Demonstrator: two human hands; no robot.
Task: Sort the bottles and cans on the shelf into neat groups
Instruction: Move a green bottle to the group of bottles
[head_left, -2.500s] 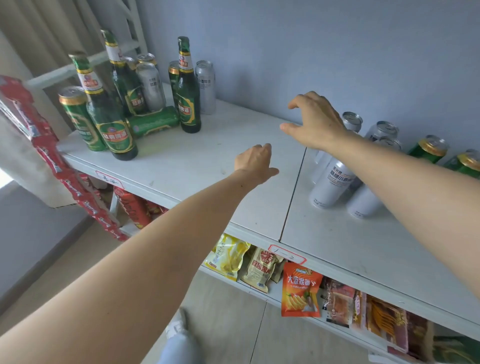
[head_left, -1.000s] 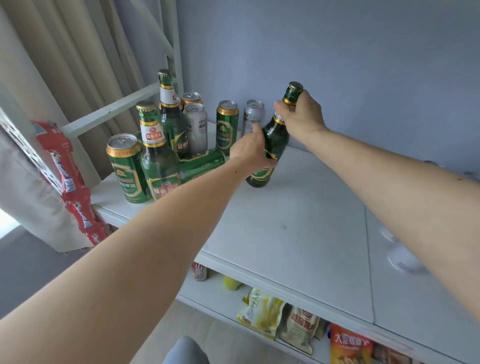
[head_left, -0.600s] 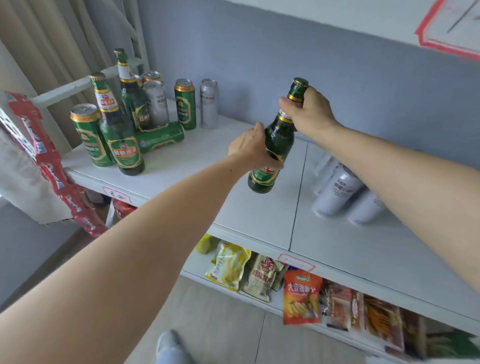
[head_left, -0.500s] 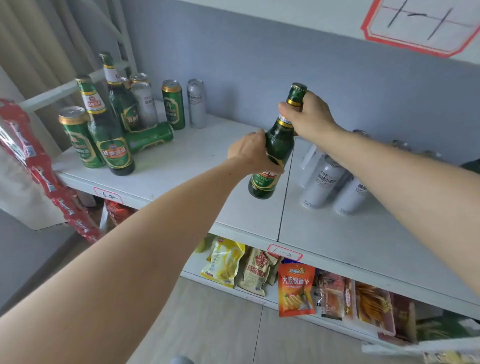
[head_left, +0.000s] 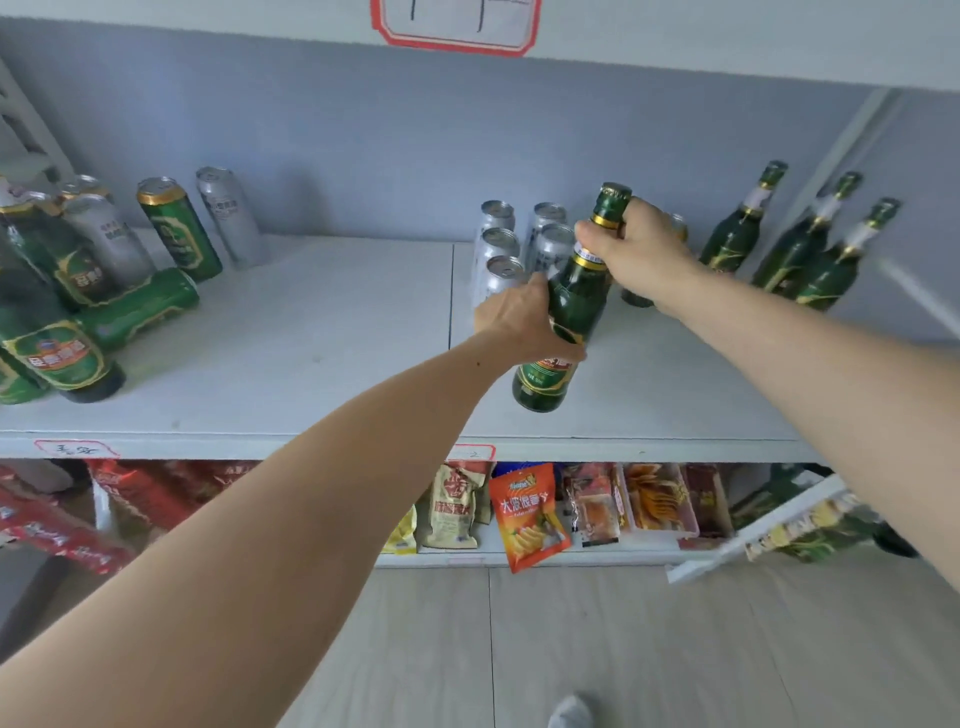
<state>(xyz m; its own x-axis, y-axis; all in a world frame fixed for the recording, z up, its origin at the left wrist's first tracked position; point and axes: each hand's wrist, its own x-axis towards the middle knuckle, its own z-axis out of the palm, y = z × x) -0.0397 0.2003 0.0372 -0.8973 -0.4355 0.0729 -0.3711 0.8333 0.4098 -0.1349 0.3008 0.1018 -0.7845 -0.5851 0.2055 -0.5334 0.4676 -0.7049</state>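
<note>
Green glass beer bottle (head_left: 563, 332) held off the white shelf (head_left: 322, 332), tilted, base over the right-hand board, near the front edge. Right hand (head_left: 636, 249) pinched closed around the neck just under the cap; left hand (head_left: 519, 322) wrapped around the body above the label. Judged rigid, smooth, breakable, and heavy if full; contents not readable. The two-point hold suits it: body grip carries weight, neck grip steers.

Silver cans (head_left: 501, 260) stand in a tight cluster just behind the left hand; likely light and easy to knock over. Three green bottles (head_left: 800, 249) stand well to the right by the back wall, apparently the group to join. Open board lies between cans and those bottles, though a partly hidden bottle sits behind the right wrist. Mixed cans and bottles (head_left: 104, 270) crowd the far left, one can lying on its side. An upper shelf edge limits lift height.
</note>
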